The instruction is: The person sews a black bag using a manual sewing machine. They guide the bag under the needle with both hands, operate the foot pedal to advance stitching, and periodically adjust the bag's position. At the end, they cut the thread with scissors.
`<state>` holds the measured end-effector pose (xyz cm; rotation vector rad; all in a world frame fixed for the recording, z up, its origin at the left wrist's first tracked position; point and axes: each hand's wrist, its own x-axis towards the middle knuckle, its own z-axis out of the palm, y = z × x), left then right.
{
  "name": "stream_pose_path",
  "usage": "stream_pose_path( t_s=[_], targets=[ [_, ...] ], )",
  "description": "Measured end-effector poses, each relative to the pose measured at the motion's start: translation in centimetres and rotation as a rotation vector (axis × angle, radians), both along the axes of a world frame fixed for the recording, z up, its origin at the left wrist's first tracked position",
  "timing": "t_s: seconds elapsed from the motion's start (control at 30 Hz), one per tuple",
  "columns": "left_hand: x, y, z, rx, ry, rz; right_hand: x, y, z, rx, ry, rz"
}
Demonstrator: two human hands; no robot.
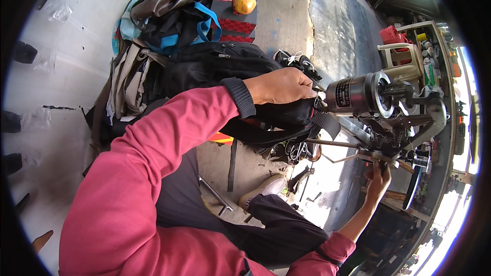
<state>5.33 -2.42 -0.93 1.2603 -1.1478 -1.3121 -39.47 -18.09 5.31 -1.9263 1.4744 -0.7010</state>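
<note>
Closed at the centre, my left hand (284, 86) pinches part of a black bag (287, 115) beside the head of a metal sewing machine (353, 94). Its fingertips are close to the machine's narrow end, and just what they pinch is partly hidden. A loose webbing strap (326, 123) hangs from the bag below the machine head. Lower right, my right hand (378, 181) has its fingers curled round the rim of the machine's metal hand wheel (377, 158).
A black backpack (220, 66) and other bags lie at the left. Behind them a pomegranate (244, 3) sits on a dark box (225, 7). Black shoes (296, 60) stand near the machine. A cluttered shelf (434, 51) and a beige plastic stool (401, 59) are at the right.
</note>
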Motion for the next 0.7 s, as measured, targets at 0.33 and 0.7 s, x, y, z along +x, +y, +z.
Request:
stream_pose_path(
  t_s=[0.33,0.7],
  targets=[
    [0.1,0.3,0.3,0.026,0.005,-0.019,-4.6,-4.6,-9.5,0.212,0.262,-0.226],
    [-0.3,0.2,-0.2,0.013,-0.010,0.021,-1.6,-1.9,1.1,-0.163,-0.065,-0.262]
  ],
)
